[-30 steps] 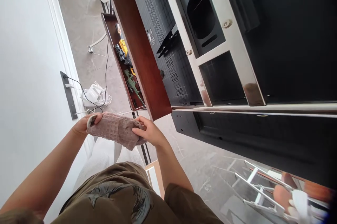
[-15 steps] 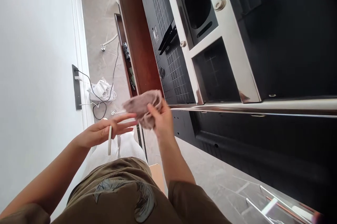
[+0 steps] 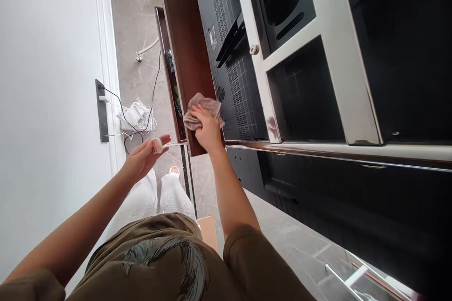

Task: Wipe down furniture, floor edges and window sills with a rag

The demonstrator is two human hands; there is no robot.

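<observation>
My right hand (image 3: 207, 127) presses a crumpled greyish-pink cloth (image 3: 194, 122) onto the near end of a reddish-brown wooden cabinet top (image 3: 189, 51). The fingers lie over the cloth and grip it. Off to the left, over the floor, my left hand (image 3: 143, 156) holds a small pale round thing (image 3: 158, 145) between thumb and fingers. It looks like a roll of tape, though I cannot make it out fully. An open drawer (image 3: 173, 79) with small items inside juts from the cabinet's left side.
Against the cabinet's right side stands a black television back (image 3: 235, 89) and a white metal frame (image 3: 353, 79). A power strip with white adapters and cables (image 3: 136, 117) lies by the wall outlet (image 3: 101, 112). A cardboard piece (image 3: 208, 231) and a white rack (image 3: 356, 275) are lower down.
My right hand has carried the cloth forward from beside my left hand and down onto the wooden top. My left hand has drawn slightly back and turned, still holding the pale thing.
</observation>
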